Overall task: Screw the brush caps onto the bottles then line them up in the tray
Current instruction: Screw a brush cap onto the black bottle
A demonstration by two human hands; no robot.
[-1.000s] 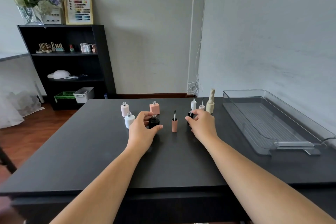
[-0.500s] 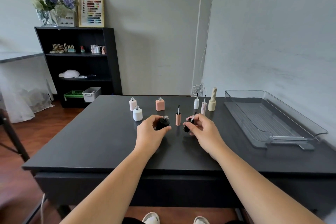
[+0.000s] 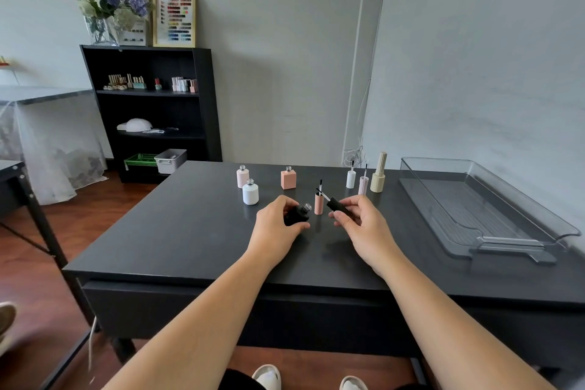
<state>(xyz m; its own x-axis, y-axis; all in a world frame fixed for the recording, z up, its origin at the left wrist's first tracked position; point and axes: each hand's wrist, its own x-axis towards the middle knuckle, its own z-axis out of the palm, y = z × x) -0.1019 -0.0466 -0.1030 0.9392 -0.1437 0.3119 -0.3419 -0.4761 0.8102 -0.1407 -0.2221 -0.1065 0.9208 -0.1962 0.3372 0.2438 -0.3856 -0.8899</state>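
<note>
My left hand grips a black bottle, tilted with its open silver neck pointing up and right. My right hand holds a black brush cap, its brush tip aimed left toward the bottle's neck, a short gap apart. Between the hands stands a peach brush cap, brush up. Open bottles stand behind: pale pink, white and peach square. A white brush cap, a pink brush cap and a capped cream bottle stand at the back right. The clear tray lies at the right.
The black table carries everything, with its front edge near me. A black shelf with small bottles, a framed colour chart and a vase of flowers stands against the back wall. A second table leg shows at the left.
Both hands lifted their items off the table and drew toward me. The bottle tilted and the cap turned sideways, brush toward the bottle's neck. My head moved back.
</note>
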